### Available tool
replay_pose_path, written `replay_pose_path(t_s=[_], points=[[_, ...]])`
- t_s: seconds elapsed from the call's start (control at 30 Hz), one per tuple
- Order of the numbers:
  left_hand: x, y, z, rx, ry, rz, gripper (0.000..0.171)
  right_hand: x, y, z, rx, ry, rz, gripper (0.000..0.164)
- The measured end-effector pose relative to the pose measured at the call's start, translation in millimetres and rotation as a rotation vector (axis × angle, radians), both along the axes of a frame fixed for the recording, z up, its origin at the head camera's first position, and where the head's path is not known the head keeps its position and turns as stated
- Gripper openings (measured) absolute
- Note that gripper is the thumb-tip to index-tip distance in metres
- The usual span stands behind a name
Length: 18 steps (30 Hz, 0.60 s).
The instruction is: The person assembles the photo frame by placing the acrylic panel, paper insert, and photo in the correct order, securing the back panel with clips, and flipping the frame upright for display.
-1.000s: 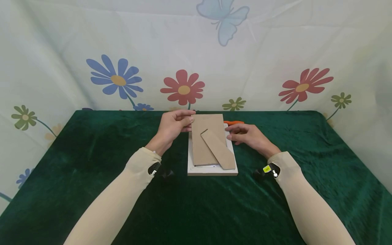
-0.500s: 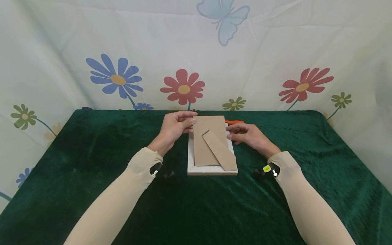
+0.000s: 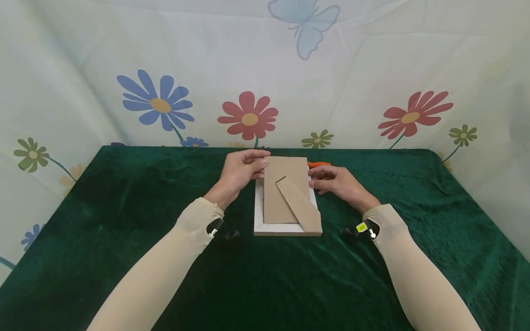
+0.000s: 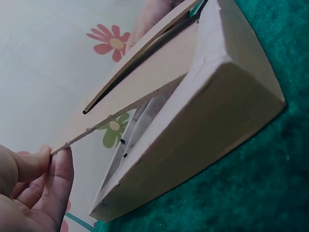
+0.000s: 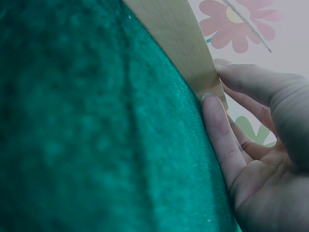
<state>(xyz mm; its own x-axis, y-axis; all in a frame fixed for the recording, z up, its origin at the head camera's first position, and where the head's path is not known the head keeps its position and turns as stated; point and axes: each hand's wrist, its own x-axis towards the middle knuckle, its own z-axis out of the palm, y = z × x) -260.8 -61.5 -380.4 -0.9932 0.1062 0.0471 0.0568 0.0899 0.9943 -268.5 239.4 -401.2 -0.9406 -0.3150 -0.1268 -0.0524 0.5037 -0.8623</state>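
Note:
A light wooden picture frame (image 3: 258,207) lies face down on the cloth. My left hand (image 3: 238,174) pinches the far left corner of its brown backing board (image 3: 275,204). Seen from the left wrist, the backing board (image 4: 159,77) slants: its far end is raised off the frame (image 4: 203,121), while its near end sits at the opening. A stand leg (image 3: 296,204) angles across the board toward the near right corner. My right hand (image 3: 337,181) holds the frame's far right corner, thumb on the side wall (image 5: 183,43) in the right wrist view.
An orange object (image 3: 319,164), partly hidden, lies behind the frame near my right fingers. Dark green cloth (image 3: 265,285) covers the table. A flower-printed curtain (image 3: 198,55) hangs at the table's back edge.
My left hand has shifted slightly right, carrying the backing board with it. The board now sits more squarely over the frame's opening. My right hand has barely moved.

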Motion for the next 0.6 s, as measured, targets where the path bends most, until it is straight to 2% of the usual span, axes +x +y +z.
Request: replay_pose_path(t_s=[0.6], points=[[-4.0, 2.1, -8.7, -0.075, -0.018, 0.009, 0.029, 1.4, 1.6, -1.7, -0.013, -0.006, 0.002, 0.054]])
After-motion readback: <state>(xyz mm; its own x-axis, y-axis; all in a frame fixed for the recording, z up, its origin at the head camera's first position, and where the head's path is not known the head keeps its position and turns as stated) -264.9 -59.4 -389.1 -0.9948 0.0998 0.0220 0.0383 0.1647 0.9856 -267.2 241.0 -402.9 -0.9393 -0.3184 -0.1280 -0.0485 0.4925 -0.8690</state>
